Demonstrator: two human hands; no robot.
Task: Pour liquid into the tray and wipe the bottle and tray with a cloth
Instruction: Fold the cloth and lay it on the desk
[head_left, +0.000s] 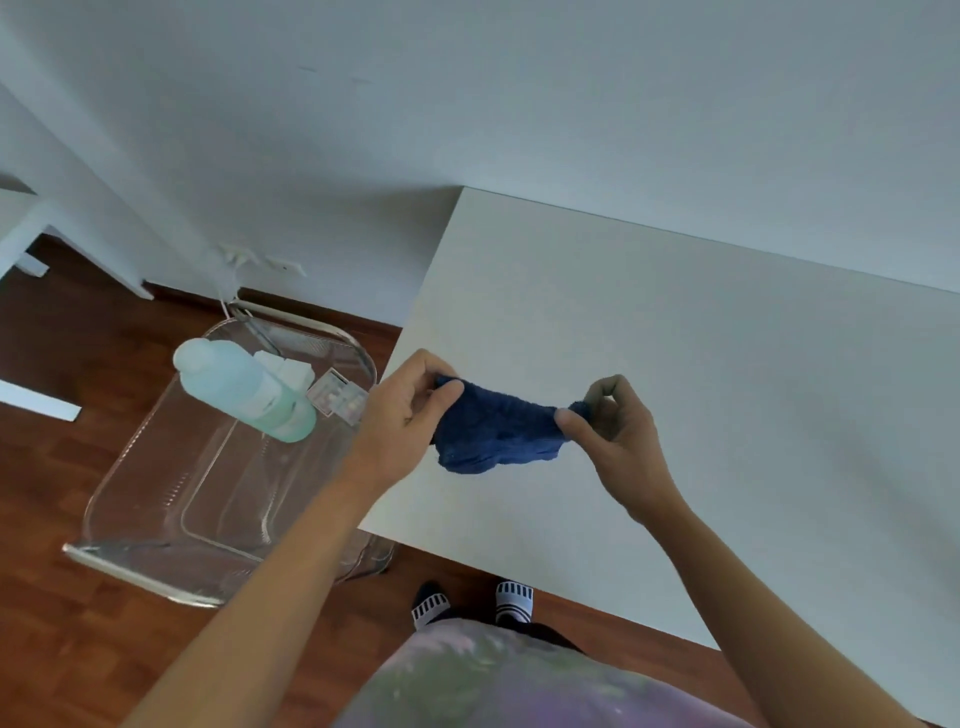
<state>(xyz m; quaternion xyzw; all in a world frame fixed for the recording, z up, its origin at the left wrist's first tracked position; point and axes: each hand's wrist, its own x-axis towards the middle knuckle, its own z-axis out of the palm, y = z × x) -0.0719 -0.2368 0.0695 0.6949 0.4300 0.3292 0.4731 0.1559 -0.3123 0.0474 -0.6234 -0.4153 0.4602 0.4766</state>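
Note:
A dark blue cloth (496, 434) hangs stretched between both hands above the left part of the white table (727, 364). My left hand (410, 410) pinches its left end, and my right hand (610, 423) pinches its right end between thumb and fingers. A pale green bottle with a white cap (241, 389) stands in a clear plastic tray (156, 467), left of the table and over the floor. The tray holds the bottle near its far end.
Small white pieces (288, 366) and a small clear box (337, 397) lie in the tray's far right corner. Wooden floor (78, 649) lies below, with my feet (472, 605) at the table's near edge. A white wall with sockets (260, 260) stands behind.

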